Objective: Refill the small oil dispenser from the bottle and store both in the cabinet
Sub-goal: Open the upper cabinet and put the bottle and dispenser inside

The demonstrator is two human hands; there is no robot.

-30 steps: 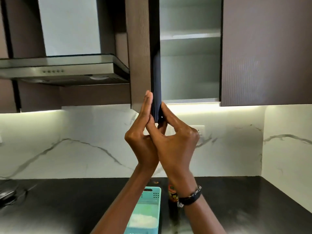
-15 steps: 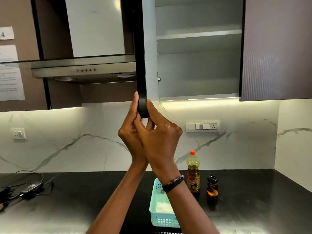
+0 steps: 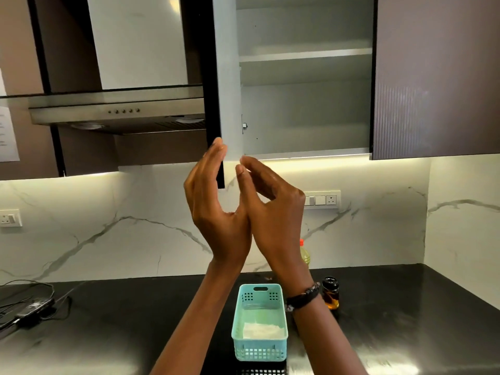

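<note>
Raised in front of the open cabinet [image 3: 303, 104], heels of both palms meeting, fingers spreading apart above. Left hand [image 3: 213, 209] released, fingers straight and pointing up, tips lying against the dark edge of the cabinet door [image 3: 216, 77] near its lower corner (touching or just short of it, hard to tell). Right hand [image 3: 273, 212] released too, fingers loosely bent toward the door's pale inner face, gripping nothing; a dark beaded bracelet [image 3: 303, 295] sitting on its wrist.

Standing on the black desk [image 3: 405, 307] just behind the right wrist, the oil bottle [image 3: 305, 255], mostly hidden by the forearm, showing only an orange cap and a strip of yellow oil. Just to the right of that wrist, the small oil dispenser [image 3: 330, 293], upright, black lid on top, amber oil in the lower part. Both still down on the desk, well below the cabinet's shelves [image 3: 305, 55], which are opening up and to the right of the right hand.

Between the two forearms, resting on the desk, a turquoise perforated basket [image 3: 259, 353] with something white lying flat inside. Up and left of the left hand, hanging off the wall, a steel range hood [image 3: 116, 112]. Far to the left of the left forearm, lying on the desk, a tangle of black cables [image 3: 27, 304].
</note>
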